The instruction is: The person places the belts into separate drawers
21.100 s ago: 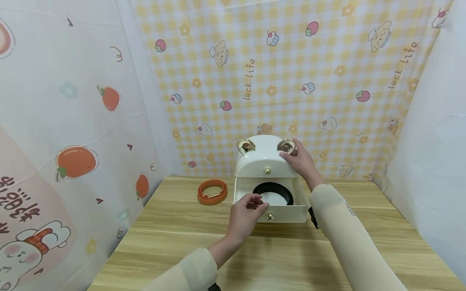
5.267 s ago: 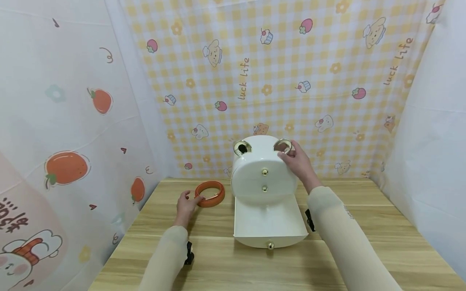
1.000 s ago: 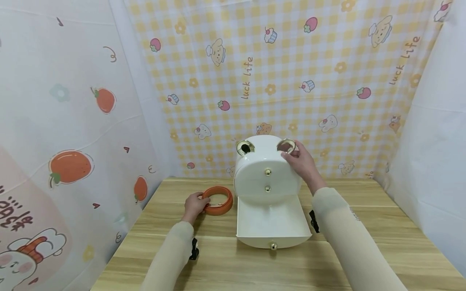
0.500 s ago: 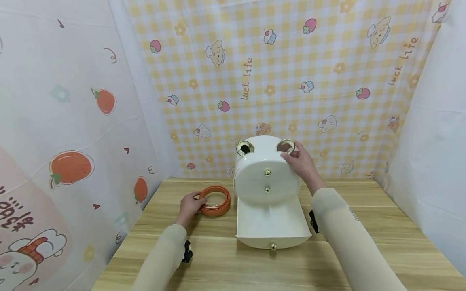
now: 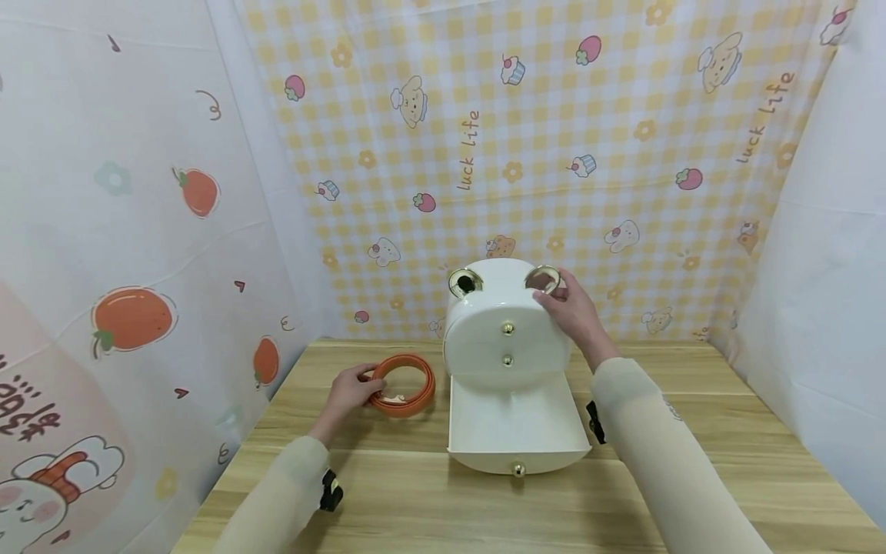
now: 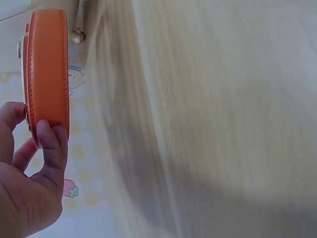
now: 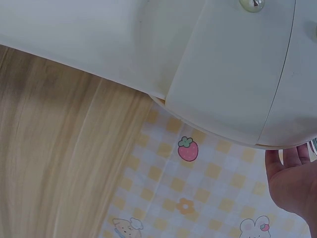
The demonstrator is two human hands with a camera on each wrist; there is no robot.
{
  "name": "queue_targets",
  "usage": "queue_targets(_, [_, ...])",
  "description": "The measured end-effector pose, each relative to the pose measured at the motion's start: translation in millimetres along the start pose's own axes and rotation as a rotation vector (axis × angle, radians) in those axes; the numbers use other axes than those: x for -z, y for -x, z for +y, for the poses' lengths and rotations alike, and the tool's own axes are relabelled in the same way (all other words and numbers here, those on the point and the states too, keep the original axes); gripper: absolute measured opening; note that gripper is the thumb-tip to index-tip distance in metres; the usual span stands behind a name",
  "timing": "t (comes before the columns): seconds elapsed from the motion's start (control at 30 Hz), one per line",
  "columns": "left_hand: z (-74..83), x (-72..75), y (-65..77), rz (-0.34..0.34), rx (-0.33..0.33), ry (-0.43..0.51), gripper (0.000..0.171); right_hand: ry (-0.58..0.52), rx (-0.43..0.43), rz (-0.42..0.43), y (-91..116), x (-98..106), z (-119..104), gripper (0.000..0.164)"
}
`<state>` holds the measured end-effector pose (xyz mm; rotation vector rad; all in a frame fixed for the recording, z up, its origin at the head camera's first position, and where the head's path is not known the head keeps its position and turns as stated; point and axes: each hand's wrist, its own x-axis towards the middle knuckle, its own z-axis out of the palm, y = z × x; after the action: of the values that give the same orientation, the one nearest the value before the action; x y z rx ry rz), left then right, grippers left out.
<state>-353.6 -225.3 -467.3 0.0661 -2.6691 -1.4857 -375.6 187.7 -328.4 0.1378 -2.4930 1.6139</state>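
Observation:
My left hand (image 5: 349,387) pinches the left side of a coiled orange belt (image 5: 424,394) with a gold buckle. In the left wrist view, the belt (image 6: 48,69) stands edge-on between thumb and fingers. Whether it touches the table, I cannot tell. At right is a white drawer box (image 5: 477,331) with gold knobs and two gold-rimmed ears. My right hand (image 5: 574,312) grips the right ear (image 5: 542,282), thumb in front. The right wrist view shows this hand (image 7: 294,181) partly behind the box's edge. The lower drawer (image 5: 515,423) is pulled out, with nothing seen in it; the drawer above is closed.
The box stands near the back of a wooden table (image 5: 401,492), against a yellow checked cloth (image 5: 512,138). White printed cloth (image 5: 131,231) hangs on the left and plain white cloth (image 5: 817,269) on the right. The open drawer sticks out toward me.
Earlier, the upper drawer with a black coil was open; it closed and the lower one opened. My left hand took the orange belt and lately moved it slightly left. My right hand kept its hold.

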Motion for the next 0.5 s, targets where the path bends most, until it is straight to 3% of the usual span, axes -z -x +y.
queue_targets(0.5, [20.9,22.2,21.5,-0.096,-0.014,0.061,0.045,0.017,0.011,0.006,-2,-1,2,0.064])
